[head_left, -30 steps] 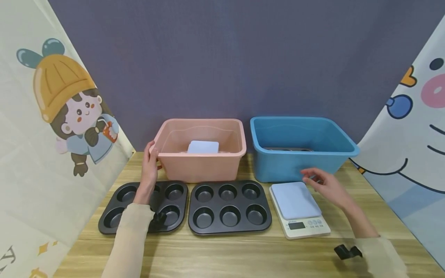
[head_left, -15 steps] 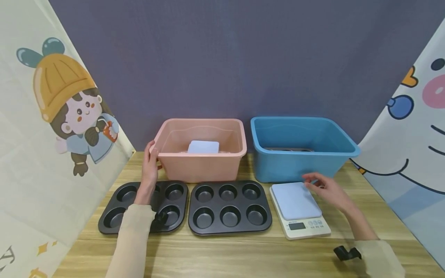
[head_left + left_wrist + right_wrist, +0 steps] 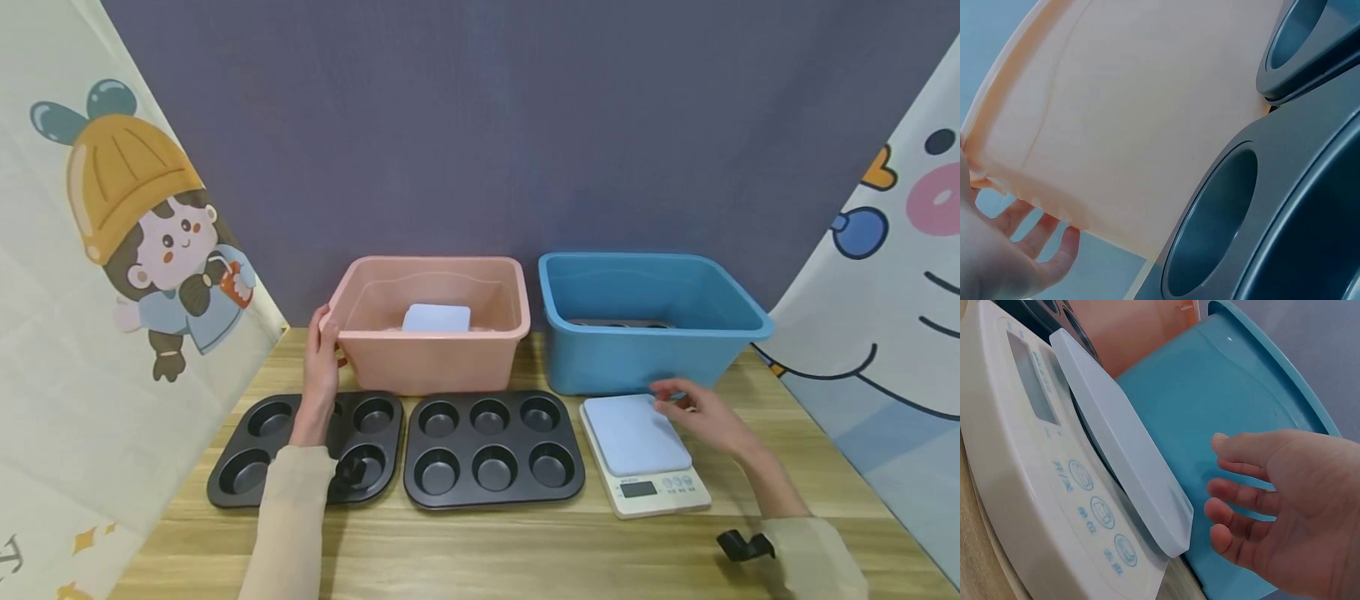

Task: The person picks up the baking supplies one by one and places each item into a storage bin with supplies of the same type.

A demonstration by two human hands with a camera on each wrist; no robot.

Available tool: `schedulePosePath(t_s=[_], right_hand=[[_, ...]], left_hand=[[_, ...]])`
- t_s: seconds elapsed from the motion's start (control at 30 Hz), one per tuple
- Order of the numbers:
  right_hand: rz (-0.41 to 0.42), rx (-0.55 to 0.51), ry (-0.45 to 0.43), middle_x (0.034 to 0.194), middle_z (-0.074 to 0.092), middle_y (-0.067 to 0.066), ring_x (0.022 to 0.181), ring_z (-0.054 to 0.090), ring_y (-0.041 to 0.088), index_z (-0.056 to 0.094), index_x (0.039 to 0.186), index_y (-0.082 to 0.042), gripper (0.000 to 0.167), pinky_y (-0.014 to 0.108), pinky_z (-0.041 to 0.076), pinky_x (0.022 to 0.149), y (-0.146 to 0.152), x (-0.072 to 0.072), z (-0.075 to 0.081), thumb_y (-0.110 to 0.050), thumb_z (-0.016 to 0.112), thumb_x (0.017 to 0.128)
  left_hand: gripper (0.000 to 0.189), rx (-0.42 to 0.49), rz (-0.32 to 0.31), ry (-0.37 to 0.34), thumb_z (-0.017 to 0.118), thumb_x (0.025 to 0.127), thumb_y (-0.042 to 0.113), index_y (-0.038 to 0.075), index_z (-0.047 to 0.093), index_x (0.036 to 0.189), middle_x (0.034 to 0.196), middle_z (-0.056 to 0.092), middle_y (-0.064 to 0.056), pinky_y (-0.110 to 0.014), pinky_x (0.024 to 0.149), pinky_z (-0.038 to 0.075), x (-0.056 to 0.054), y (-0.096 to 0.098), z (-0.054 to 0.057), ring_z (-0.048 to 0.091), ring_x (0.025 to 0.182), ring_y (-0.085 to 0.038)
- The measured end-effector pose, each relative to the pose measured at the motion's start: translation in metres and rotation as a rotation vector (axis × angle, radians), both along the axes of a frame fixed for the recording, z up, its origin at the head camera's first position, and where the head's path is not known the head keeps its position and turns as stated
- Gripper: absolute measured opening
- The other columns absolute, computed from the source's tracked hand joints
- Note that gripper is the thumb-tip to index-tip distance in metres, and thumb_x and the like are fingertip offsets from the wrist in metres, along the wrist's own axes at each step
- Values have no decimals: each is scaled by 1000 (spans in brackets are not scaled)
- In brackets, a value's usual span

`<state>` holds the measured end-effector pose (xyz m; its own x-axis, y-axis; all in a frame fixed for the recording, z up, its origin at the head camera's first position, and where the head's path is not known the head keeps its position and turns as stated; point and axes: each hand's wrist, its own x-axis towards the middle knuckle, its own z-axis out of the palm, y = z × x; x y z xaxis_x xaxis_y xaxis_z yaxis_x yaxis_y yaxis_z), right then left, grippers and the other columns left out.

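Note:
A pink plastic bin [image 3: 435, 363] stands at the back, with a white flat-topped item [image 3: 437, 317] inside it. My left hand [image 3: 321, 373] grips its left front corner at the rim; in the left wrist view the fingers [image 3: 1063, 253] curl against the wall below the rim. My right hand [image 3: 701, 417] hovers beside the far right corner of a white kitchen scale [image 3: 663, 493], its fingers loosely bent and holding nothing. The right wrist view shows a gap between the fingertips and the scale's weighing plate [image 3: 1125, 447]. Behind the scale is a blue plastic bin [image 3: 622, 360].
Two black muffin tins lie in front of the pink bin: one [image 3: 378, 454] partly under my left forearm, the other [image 3: 495, 500] next to the scale. Dark items [image 3: 618, 323] show low inside the blue bin. A grey curtain [image 3: 465, 133] hangs behind the wooden table [image 3: 480, 550].
My right hand has lowered slightly beside the scale. The left hand keeps its place on the pink bin's corner, and the bins, tins and scale stand as before.

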<state>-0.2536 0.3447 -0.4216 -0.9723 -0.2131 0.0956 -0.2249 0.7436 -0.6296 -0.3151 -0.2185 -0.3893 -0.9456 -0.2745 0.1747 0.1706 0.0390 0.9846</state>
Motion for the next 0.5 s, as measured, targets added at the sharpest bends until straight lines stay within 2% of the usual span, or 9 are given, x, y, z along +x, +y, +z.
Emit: schedulePosePath(t_s=[0.1,0.33,0.5], right_hand=[[6,-5,4,122,63,23,92,59,15,56,132,1,43,26,51,69,1,0,-1,-27,60,100],[26,-2,-26,127,58,26,91,57,17,55,133,4,46,26,49,66,2,-4,-8,-27,62,99],[9,25,-45,128,58,24,98,56,23,55,134,2,47,26,48,71,2,-5,-10,-27,64,98]], left_hand=[[51,-3,0,6,39,107,34,21,30,155,147,39,-17,-50,94,38,-1,-1,-2,41,101,-12],[50,-37,21,4,39,106,42,31,32,155,150,41,-10,-50,95,41,-18,-10,-22,44,103,-10],[51,-64,33,22,40,105,48,34,33,154,150,42,-8,-48,94,41,-19,-11,-26,45,106,-12]])
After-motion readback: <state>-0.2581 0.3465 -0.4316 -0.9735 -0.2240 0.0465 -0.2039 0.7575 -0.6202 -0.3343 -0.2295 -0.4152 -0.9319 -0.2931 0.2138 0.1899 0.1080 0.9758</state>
